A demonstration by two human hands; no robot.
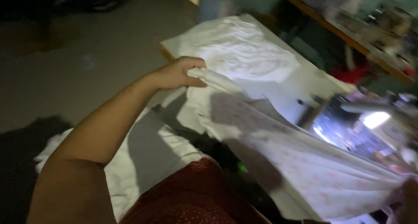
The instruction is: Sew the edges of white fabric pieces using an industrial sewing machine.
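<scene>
My left hand [177, 73] is closed on a bunched edge of a white cloth with a faint pink print [300, 163]. The cloth stretches from that hand down to the lower right. There my right hand [408, 198] shows only partly at the frame's edge, with the other end of the cloth gathered at it. More white fabric [239, 52] lies crumpled on the pale table [313, 76] beyond my left hand. The picture is blurred and dim.
A sewing machine [361, 124] with a bright lamp stands at the right on the table. White fabric [148, 158] hangs over my lap, above a dark red garment [191, 193]. A wooden bench [348, 37] with clutter runs along the back right. Grey floor [65, 67] lies left.
</scene>
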